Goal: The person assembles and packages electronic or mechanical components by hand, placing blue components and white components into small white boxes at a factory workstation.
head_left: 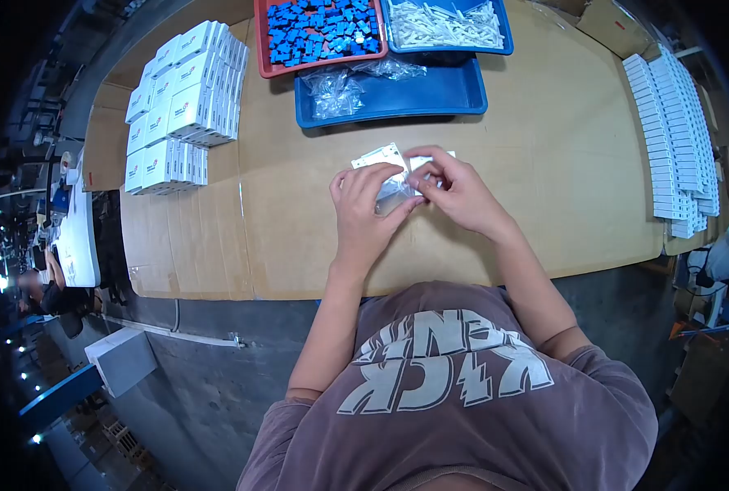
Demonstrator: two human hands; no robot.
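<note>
My left hand [363, 204] is closed on a clear plastic bag [390, 199], thumb below and fingers over its top. My right hand [465, 196] has its thumb and fingers bent together at the bag's right edge; whether it pinches the bag or something small there cannot be made out. A white box [381, 154] shows just beyond my left fingers. Another white piece [419, 162] lies partly hidden behind my right fingers.
Ahead stand a red tray [323, 67] of blue parts, a blue tray [454, 51] of white sticks and a lower blue tray [442, 94] with clear bags. White boxes are stacked at left [158, 135] and right [667, 135]. A person [49, 286] is at far left.
</note>
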